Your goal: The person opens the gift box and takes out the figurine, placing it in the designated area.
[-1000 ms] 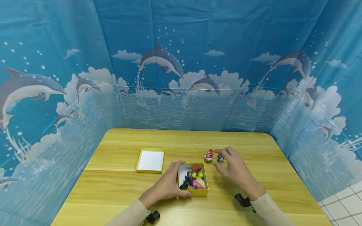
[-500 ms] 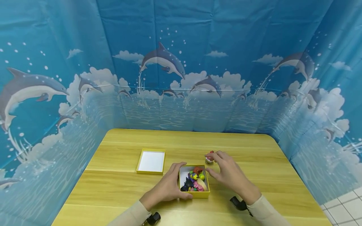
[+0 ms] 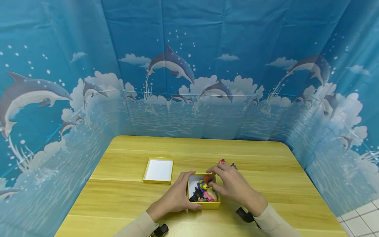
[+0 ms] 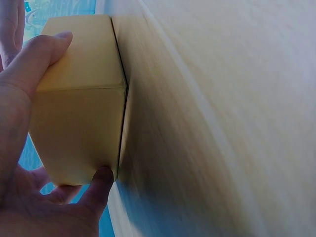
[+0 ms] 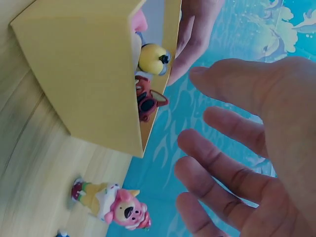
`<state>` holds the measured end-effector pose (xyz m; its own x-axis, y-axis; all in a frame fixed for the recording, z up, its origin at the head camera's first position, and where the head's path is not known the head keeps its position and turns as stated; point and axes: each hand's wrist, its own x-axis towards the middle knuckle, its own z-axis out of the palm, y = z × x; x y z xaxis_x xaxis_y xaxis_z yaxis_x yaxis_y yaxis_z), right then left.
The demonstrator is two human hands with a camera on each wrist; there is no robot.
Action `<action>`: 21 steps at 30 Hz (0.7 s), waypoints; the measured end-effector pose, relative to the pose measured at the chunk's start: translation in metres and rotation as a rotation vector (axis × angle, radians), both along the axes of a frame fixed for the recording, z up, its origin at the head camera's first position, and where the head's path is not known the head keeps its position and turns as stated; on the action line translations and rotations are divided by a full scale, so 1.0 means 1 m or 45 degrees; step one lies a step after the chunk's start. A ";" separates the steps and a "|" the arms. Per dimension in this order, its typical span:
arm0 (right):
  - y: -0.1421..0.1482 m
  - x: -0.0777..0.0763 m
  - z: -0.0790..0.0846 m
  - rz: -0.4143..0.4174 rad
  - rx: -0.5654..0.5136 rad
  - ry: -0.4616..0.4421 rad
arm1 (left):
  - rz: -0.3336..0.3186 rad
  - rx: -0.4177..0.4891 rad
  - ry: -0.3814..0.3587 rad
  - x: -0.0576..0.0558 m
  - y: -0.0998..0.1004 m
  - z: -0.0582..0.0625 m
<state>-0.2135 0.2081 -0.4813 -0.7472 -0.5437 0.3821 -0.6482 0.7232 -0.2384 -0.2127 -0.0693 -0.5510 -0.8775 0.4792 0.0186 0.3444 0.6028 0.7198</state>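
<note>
My left hand [image 3: 177, 194] grips a yellow box [image 3: 211, 205] from its left side, thumb at the front and fingers round the back corner. In the left wrist view the box [image 4: 79, 123] stands on the table. Small toy figures fill much of it, among them a black one [image 3: 194, 194], a yellow round-headed one [image 5: 153, 59] and a reddish-brown one with pointed ears [image 5: 146, 101]. My right hand [image 3: 232, 186] hovers over the box's right rim, fingers spread and loosely bent, nothing between them. Behind it a pink bear figure [image 5: 127, 210] stands on the table.
A dark blue figure [image 3: 234, 166] stands right of the bear, partly hidden by the right hand. To the left lies a shallow yellow lid [image 3: 158, 182] with its white inside up. A dolphin-print curtain [image 3: 189, 115] surrounds the wooden table [image 3: 118, 197].
My right hand has moved left and nearer, from beside the bear and dark blue figures to the box's right rim. The left hand keeps its grip on the box.
</note>
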 end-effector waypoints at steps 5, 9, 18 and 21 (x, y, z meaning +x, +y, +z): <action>-0.004 -0.001 -0.001 0.012 0.036 -0.037 | 0.000 0.007 0.003 0.000 -0.001 -0.001; -0.008 -0.004 -0.001 0.016 0.064 -0.053 | -0.001 0.008 0.003 0.000 -0.002 -0.003; -0.012 -0.016 -0.001 0.034 0.109 -0.092 | -0.005 0.003 0.008 -0.001 -0.002 -0.002; -0.013 -0.018 -0.002 0.036 0.106 -0.089 | -0.008 0.005 -0.002 -0.001 -0.002 -0.001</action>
